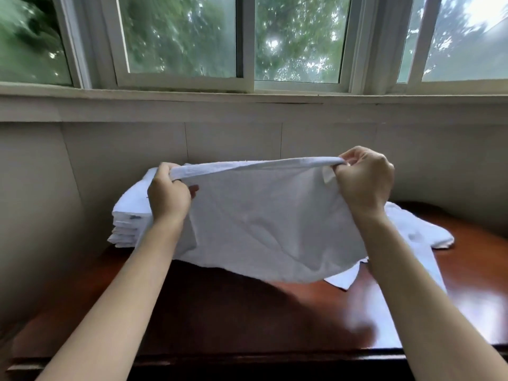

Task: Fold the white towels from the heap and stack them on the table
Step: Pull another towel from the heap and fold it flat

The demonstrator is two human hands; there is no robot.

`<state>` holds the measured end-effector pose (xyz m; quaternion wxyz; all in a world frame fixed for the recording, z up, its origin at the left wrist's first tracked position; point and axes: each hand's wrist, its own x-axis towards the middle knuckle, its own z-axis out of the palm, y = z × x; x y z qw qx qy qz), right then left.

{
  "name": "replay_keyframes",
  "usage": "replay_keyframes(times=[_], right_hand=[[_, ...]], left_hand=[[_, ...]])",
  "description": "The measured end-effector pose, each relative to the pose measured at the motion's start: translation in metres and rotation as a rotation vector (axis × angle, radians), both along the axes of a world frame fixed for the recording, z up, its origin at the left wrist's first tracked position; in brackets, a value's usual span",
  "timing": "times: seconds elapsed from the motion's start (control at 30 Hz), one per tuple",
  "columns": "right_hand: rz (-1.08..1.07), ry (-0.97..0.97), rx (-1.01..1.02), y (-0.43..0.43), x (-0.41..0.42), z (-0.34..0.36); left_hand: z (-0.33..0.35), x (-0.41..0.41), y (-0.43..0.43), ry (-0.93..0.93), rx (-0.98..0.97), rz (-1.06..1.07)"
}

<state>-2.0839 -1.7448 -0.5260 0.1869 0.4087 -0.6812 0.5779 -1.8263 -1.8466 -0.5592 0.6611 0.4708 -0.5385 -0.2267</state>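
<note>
**Both hands up, one towel stretched between them, mid-fold**

Left hand [169, 195] and right hand [364, 178] each have fingers curled round a top corner of the same white towel [264, 224]. It hangs between them in the air, top edge pulled nearly taut, lower edge sagging just above the table [247, 312] without clearly touching it.

Largest to smallest, placed off the hands:
- Table: dark polished wood, below and in front of both forearms. Bare wood under the hanging towel and toward the person looks like enough room to lay it down.
- Heap [428, 232]: loose white cloth behind and below the right wrist, one flap trailing under the right forearm. Partly hidden by the held towel, so can't tell how many are left in it.
- Stack [126, 224]: folded towels just behind the left hand, several layers visible at the side edge, roughly squared.

Progress, my read: stack has several done, this one is only spread out, no fold in it yet, heap not finished. Somewhere in the middle.

Edges: wall close behind stack and heap, so no room back there. Table's near edge runs under the forearms. Held towel's right lower corner hangs near the heap's flap and could drag it.
</note>
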Motion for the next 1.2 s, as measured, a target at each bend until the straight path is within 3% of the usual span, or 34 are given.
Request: replay_keyframes(times=[0.1, 0.23, 0.37, 0.5, 0.57, 0.63, 0.77, 0.87, 0.93, 1.0, 1.1, 1.2], right_hand=[[-0.074, 0.115, 0.154, 0.015, -0.001, 0.032], [-0.074, 0.138, 0.31, 0.032, 0.0, 0.051], [-0.064, 0.122, 0.123, 0.056, 0.008, 0.047], [-0.111, 0.131, -0.18, 0.058, 0.005, 0.04], [-0.115, 0.131, -0.227, 0.036, 0.001, 0.037], [0.026, 0.108, -0.031, 0.004, -0.001, 0.029], [0.314, 0.226, 0.843, -0.05, -0.003, -0.039], [0.44, 0.372, 1.175, -0.065, -0.001, -0.135], [0.48, 0.344, 1.298, -0.058, 0.002, -0.197], [0.466, 0.323, 1.277, -0.047, 0.002, -0.238], [0.41, 0.358, 1.102, -0.041, -0.006, -0.254], [0.381, 0.367, 1.162, -0.043, -0.013, -0.234]], left_hand=[[0.013, 0.009, 0.011, -0.222, -0.19, 0.203], [0.027, 0.017, 0.034, -0.454, -0.226, 0.356], [0.043, 0.019, 0.052, -0.392, -0.254, 0.293], [0.051, 0.023, 0.049, -0.48, -0.406, 0.458], [0.057, 0.018, 0.032, -0.499, -0.417, 0.408], [0.055, 0.01, 0.006, -0.631, -0.285, 0.237], [-0.004, 0.004, -0.044, -1.181, 0.05, 0.027], [-0.09, -0.004, -0.043, -1.203, 0.255, -0.181], [-0.157, -0.006, -0.027, -1.293, 0.463, -0.308], [-0.206, 0.0, -0.008, -1.365, 0.623, -0.346], [-0.231, 0.017, -0.006, -1.306, 0.594, -0.249], [-0.228, 0.036, -0.018, -1.327, 0.604, -0.22]])
